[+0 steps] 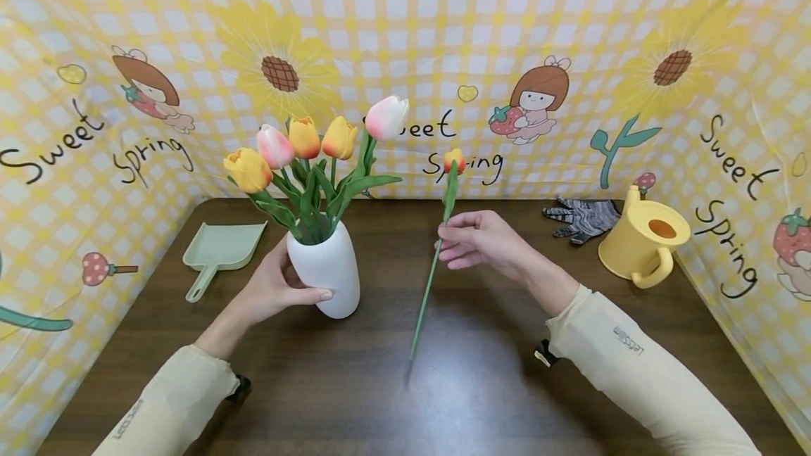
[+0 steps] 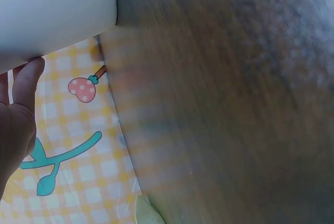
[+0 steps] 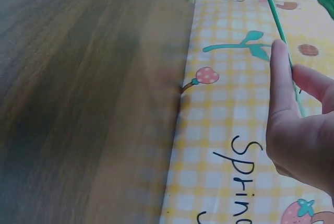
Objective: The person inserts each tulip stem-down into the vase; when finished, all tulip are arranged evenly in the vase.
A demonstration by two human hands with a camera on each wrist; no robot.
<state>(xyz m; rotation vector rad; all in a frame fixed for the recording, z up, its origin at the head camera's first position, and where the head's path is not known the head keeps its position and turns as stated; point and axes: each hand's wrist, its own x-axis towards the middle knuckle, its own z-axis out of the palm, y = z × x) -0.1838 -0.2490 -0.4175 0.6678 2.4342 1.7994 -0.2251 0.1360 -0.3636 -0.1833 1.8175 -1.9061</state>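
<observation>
My left hand grips a white vase round its side, thumb across the front. Several tulips in yellow-orange and pink-white stand in it with green leaves. In the left wrist view the vase fills the upper left corner, fingertips against its wall. To the right of the vase, my right hand pinches a single yellow-orange tulip by its thin green stem. The bloom points up and the stem's lower end slants toward me. The stem crosses the fingers in the right wrist view.
A pale green dustpan lies on the brown table at the left. At the back right are a grey striped glove and a yellow watering can. A yellow checked cloth encloses the table's back and sides.
</observation>
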